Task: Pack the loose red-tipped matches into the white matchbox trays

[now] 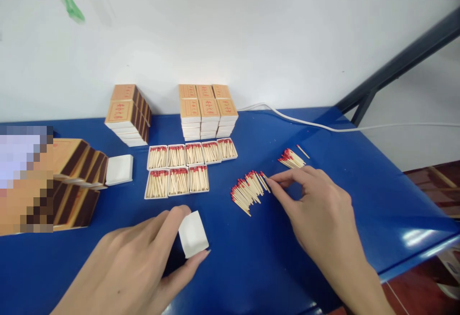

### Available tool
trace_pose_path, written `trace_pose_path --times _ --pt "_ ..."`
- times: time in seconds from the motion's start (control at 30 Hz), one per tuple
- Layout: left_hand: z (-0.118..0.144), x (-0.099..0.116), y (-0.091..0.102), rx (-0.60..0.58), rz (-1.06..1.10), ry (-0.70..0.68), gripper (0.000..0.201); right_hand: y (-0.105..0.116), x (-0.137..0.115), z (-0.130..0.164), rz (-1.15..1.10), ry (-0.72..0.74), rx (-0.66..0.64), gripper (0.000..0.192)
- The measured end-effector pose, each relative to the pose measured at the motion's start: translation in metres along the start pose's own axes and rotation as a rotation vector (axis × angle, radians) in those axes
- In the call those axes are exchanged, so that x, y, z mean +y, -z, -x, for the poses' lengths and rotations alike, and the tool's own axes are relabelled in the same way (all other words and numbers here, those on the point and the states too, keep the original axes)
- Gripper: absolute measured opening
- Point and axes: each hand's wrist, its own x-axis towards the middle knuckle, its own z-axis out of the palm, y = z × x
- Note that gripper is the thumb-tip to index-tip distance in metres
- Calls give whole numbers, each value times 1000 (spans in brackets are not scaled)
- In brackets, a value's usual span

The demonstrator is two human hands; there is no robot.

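- Hands first: the left hand (143,262) sits low, at about seven o'clock in the view, thumb and forefinger closed on a small white tray (193,234) that is tilted up off the table.
- The tray's inside faces away, so what it holds cannot be told.
- The right hand (316,209) comes in from five o'clock, fingers loosely curled, forefinger and thumb tips touching the near end of a loose heap of matches (249,190); nothing is lifted clear.
- That heap lies just at ten o'clock of the right fingertips and at two o'clock of the white tray, red heads pointing down-left.
- A second, smaller bunch of matches (292,159) rests at twelve o'clock of the right hand, just beyond the knuckles, with a single match (302,151) beside it.
- At eleven o'clock of the left hand, two rows of filled trays (185,167) lie side by side, five behind and three in front.
- Behind those, at twelve o'clock, a stack of matchboxes (208,111) stands near the wall; a second stack (127,114) is to its left.
- At nine o'clock, brown-sided box sleeves (81,159) lean together, an empty white tray (120,169) just beside them.
- The blue table (251,267) carries it all; a white cable (323,126) trails across its far right edge.
- A white wall (251,32) closes the back, with a dark metal bar (402,61) slanting at two o'clock.
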Motion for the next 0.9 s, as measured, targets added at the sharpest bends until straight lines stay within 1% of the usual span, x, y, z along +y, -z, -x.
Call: trace_pose_path --times 0.13,0.27,0.37,0.5,0.57,0.7,0.9 --pt "0 1 1 0 17 8 38 -2 -8 3 -10 -5 -2 48" --pt "-2 1 0 -6 20 6 38 -2 -9 4 -53 3 -31 44" --pt "-1 1 0 -14 13 4 39 1 -3 2 -52 -16 -12 36" --pt "-1 2 0 1 -2 3 40 7 12 -4 74 -60 86 31" --pt "-2 2 0 3 -11 1 40 9 19 -7 122 -71 107 31" --pt "-2 2 1 -2 -15 -6 41 8 27 -10 150 -89 105 29" --pt "-2 2 0 2 -10 -10 40 3 28 -9 149 -105 78 28"
